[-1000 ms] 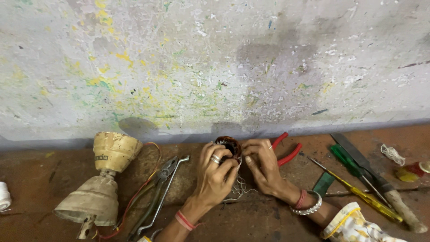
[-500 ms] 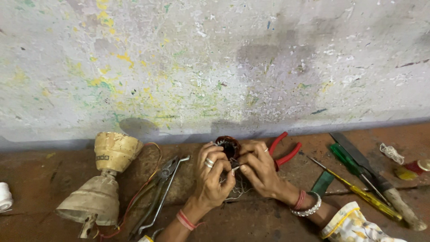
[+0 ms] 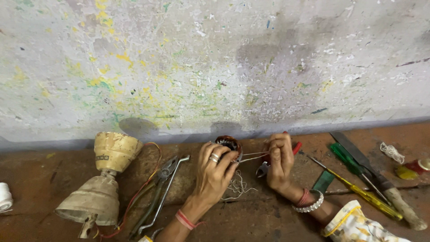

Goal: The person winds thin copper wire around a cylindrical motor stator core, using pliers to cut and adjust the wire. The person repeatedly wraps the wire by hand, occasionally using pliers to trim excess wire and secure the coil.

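Note:
My left hand wraps around a small round coil of dark copper winding, steadying it on the reddish floor. My right hand sits just to its right, fingers pinched on thin wires stretched out from the coil. A tangle of pale thread lies under and between the two hands. Red-handled pliers rest on the floor, mostly hidden behind my right hand.
A dusty cream motor housing with red and yellow leads lies at left. Beside it are grey pliers and a spanner. At right lie green and yellow screwdrivers, a file, a thread scrap and a tape roll. A paint-splattered wall stands behind.
My right hand has moved away from the coil to the right, drawing the thin wires out taut. The left hand stays on the coil.

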